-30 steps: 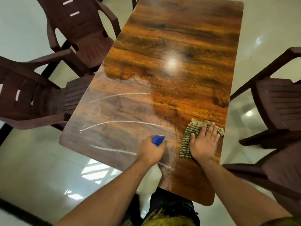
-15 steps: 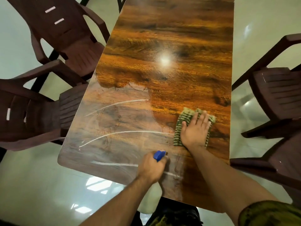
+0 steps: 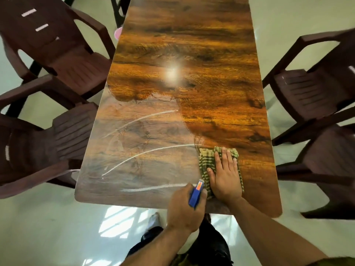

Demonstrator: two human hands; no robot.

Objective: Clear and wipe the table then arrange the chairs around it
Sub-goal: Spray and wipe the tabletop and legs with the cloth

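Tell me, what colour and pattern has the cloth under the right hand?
The cloth is green with pale checked stripes, seen in the head view.

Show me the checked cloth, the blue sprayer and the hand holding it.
checked cloth point(image 3: 207, 160): head view, on its uncovered left part.
blue sprayer point(image 3: 195, 196): head view, middle of its blue body.
left hand point(image 3: 182, 214): head view, back of the hand gripping the sprayer.
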